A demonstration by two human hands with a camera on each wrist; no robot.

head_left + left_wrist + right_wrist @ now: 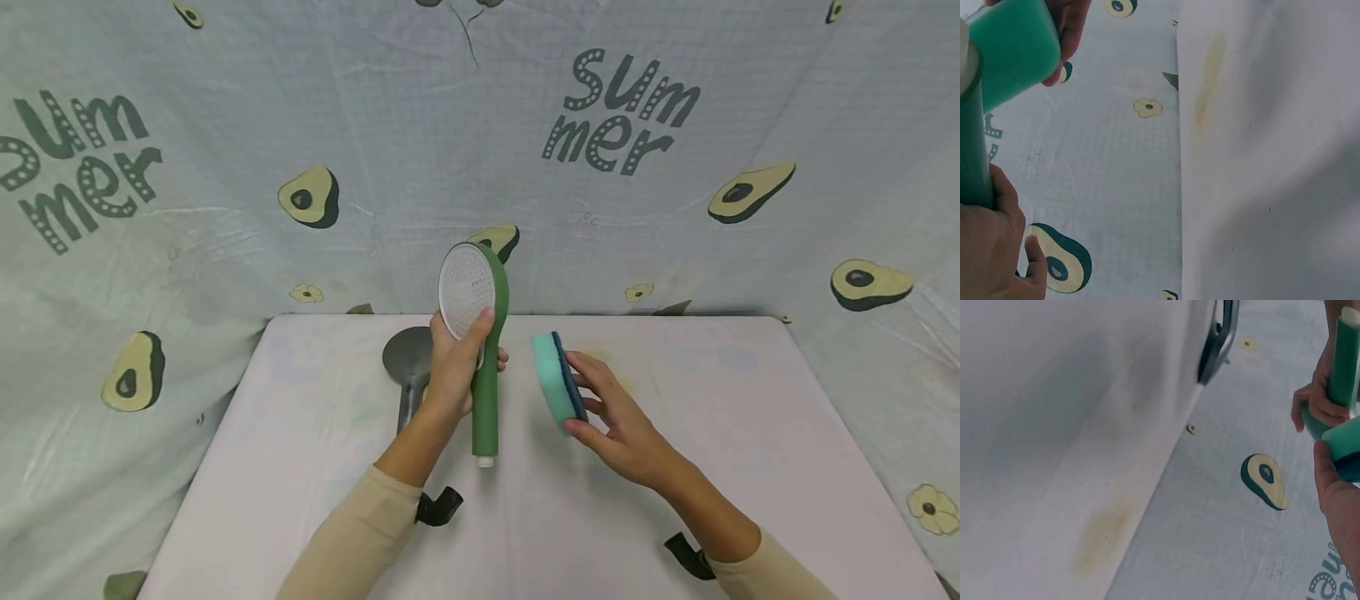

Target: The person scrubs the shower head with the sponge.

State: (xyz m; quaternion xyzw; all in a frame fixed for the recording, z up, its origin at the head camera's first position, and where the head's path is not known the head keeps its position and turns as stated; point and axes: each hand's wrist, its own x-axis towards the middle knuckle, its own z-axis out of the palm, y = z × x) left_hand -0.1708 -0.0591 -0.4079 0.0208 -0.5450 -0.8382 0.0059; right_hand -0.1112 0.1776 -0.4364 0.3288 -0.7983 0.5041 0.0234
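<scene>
My left hand (448, 371) grips a green shower head (486, 408) round its neck, above the table. Its white, dotted spray face is turned toward the left, and the handle points down to a white end. To the right, my right hand (622, 429) holds a sponge (553, 379) between thumb and fingers. Its thick teal side faces the shower head, and the dark blue scouring layer lies toward my palm. In the head view a gap separates sponge and shower head. The left wrist view shows the sponge (1016, 50) behind the green handle (972, 144).
A dark grey shower head (408, 357) lies on the table behind my left forearm, its handle partly hidden. The pale table (570, 533) has a yellowish stain (1104, 537) near its far edge. A cloth (420, 150) printed with avocados hangs behind.
</scene>
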